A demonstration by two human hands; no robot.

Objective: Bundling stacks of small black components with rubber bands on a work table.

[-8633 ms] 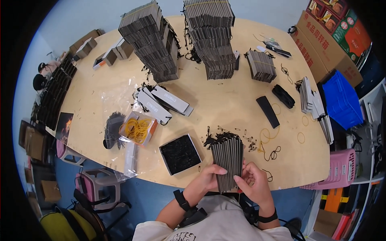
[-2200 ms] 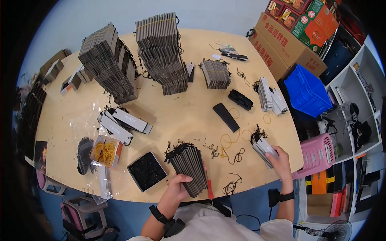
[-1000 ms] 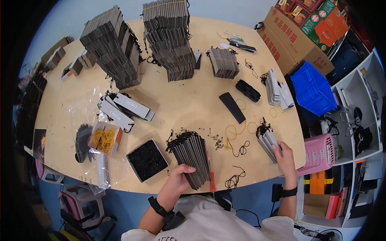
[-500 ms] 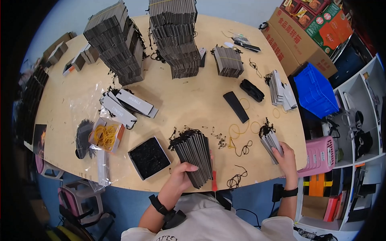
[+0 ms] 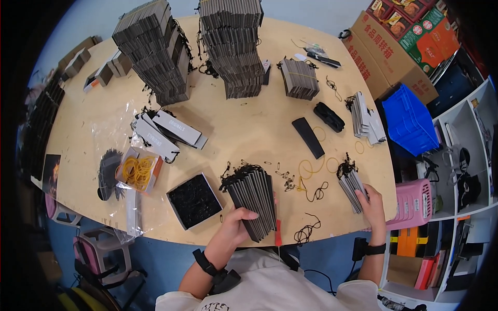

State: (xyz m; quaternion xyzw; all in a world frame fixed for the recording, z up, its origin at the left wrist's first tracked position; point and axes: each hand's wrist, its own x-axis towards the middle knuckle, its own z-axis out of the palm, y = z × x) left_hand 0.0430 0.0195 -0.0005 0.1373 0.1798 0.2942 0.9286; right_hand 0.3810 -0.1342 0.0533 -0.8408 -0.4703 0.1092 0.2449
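Observation:
My left hand [image 5: 237,227] grips a thick bundle of grey hang tags [image 5: 254,199] by its lower left side, thumb across the front. Black cords bunch at the bundle's top end. At the right of the table, my right hand [image 5: 372,206] is closed around the side of a smaller stack of hang tags [image 5: 350,185], also with black cords on top. Some of its fingers are hidden. A red-handled tool [image 5: 278,233] lies just right of the thick bundle. Left of the bundle sits an open box [image 5: 177,213] filled with small black pieces.
Tall stacks of tags [image 5: 155,57] stand at the back. Loose safety pins [image 5: 287,180], rubber bands [image 5: 306,165] and a black cord [image 5: 307,230] lie near the hands. Farther left is a small box of yellow rubber bands [image 5: 137,171]. A blue bin [image 5: 410,119] stands beyond the right edge.
The whole view has shifted slightly, so the table's contents appear a little farther right. Both hands keep their holds on the two stacks of tags.

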